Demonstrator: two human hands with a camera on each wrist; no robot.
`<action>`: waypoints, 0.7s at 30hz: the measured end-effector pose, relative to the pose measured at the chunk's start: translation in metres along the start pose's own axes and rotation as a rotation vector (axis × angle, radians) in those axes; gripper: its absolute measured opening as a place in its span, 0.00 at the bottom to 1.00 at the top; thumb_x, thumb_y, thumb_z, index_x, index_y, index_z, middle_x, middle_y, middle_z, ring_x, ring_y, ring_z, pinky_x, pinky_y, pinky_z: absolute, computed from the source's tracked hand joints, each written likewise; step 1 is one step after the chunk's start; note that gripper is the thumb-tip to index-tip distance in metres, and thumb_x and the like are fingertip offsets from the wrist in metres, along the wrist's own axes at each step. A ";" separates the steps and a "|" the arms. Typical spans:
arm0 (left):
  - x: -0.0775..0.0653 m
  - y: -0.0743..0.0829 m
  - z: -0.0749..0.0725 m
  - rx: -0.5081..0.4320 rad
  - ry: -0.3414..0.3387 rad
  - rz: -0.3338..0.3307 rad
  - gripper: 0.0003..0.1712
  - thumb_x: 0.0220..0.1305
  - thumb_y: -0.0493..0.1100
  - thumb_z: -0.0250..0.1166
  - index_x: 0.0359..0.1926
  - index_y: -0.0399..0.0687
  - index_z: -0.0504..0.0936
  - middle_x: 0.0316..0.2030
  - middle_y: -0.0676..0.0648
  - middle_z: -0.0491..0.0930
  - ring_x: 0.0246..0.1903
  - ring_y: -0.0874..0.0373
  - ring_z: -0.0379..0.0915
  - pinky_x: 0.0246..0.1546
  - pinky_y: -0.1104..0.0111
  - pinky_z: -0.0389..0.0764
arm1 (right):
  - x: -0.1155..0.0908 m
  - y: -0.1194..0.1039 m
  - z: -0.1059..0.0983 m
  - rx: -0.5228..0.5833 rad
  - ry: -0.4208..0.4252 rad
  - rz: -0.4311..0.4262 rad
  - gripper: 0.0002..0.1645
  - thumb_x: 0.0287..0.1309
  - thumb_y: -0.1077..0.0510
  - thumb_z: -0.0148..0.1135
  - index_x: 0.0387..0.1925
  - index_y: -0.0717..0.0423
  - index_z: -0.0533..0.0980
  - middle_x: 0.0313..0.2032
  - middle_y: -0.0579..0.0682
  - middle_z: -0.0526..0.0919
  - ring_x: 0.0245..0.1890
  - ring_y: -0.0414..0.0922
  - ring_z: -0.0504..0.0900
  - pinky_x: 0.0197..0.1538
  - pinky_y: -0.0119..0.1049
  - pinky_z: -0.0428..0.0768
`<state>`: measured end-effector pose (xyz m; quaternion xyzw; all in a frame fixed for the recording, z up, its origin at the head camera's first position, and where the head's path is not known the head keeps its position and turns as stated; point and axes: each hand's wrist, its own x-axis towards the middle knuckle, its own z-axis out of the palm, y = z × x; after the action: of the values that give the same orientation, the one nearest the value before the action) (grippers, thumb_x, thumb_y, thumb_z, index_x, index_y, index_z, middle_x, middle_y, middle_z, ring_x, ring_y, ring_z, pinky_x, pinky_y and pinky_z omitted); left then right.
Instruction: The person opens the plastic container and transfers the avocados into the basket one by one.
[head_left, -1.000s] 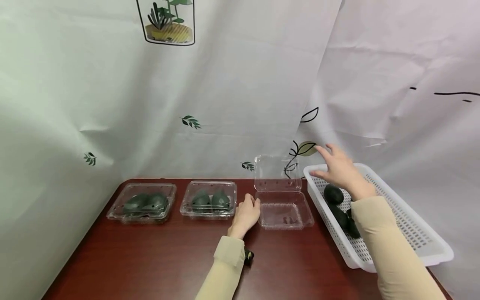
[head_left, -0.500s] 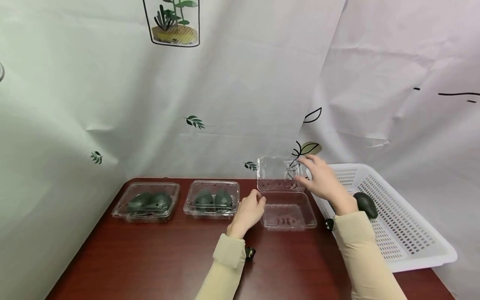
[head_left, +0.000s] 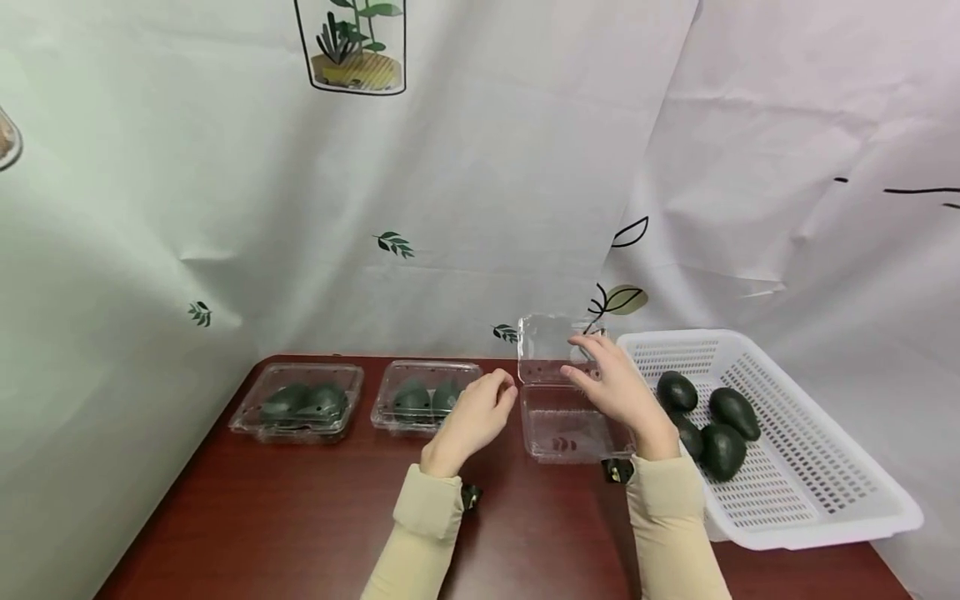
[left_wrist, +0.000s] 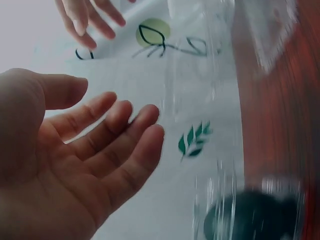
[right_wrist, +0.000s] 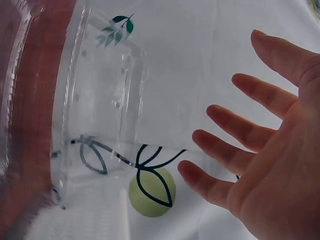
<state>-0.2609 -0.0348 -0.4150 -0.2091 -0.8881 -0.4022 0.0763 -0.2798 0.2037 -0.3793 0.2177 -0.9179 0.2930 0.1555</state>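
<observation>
An opened clear plastic clamshell container (head_left: 566,429) stands on the table with its lid (head_left: 551,354) raised upright at the back; no fruit shows in it. My right hand (head_left: 618,392) hovers over its right side, fingers spread and holding nothing. Over the gap between this container and the closed one to its left is my left hand (head_left: 472,417), its fingers relaxed and bare, as the left wrist view shows. That closed clamshell (head_left: 427,371) has dark green avocados (head_left: 411,402) inside and is partly covered by the left hand.
Another closed clamshell (head_left: 296,400) with avocados sits at the far left of the red-brown table (head_left: 300,517). On the right, a white perforated basket (head_left: 825,492) holds several avocados (head_left: 723,452). A printed white cloth (head_left: 480,167) hangs behind the table.
My right hand has moved left from above the basket to the opened container, uncovering the avocados. My left hand has drawn slightly left, away from the container's edge.
</observation>
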 end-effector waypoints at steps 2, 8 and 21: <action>-0.003 -0.004 -0.007 0.028 0.017 0.017 0.07 0.74 0.44 0.55 0.44 0.49 0.78 0.32 0.55 0.74 0.29 0.60 0.70 0.32 0.65 0.73 | -0.002 0.000 0.003 0.018 0.014 0.013 0.31 0.61 0.53 0.66 0.63 0.61 0.70 0.60 0.62 0.72 0.62 0.58 0.69 0.63 0.55 0.64; -0.012 -0.019 -0.031 0.050 0.053 0.032 0.07 0.73 0.42 0.55 0.41 0.46 0.78 0.30 0.53 0.72 0.28 0.59 0.69 0.31 0.64 0.72 | -0.006 -0.006 0.020 0.056 0.000 0.041 0.31 0.62 0.53 0.65 0.63 0.61 0.70 0.60 0.63 0.73 0.60 0.60 0.71 0.61 0.56 0.66; -0.036 -0.070 -0.082 0.157 0.128 -0.063 0.05 0.72 0.41 0.57 0.43 0.46 0.79 0.31 0.51 0.74 0.27 0.57 0.67 0.30 0.62 0.71 | 0.006 -0.036 0.058 0.179 -0.018 0.043 0.29 0.63 0.52 0.65 0.62 0.59 0.72 0.59 0.61 0.75 0.60 0.58 0.72 0.60 0.55 0.68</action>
<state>-0.2611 -0.1484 -0.4196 -0.1484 -0.9162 -0.3463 0.1364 -0.2768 0.1406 -0.4046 0.2137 -0.8938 0.3752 0.1210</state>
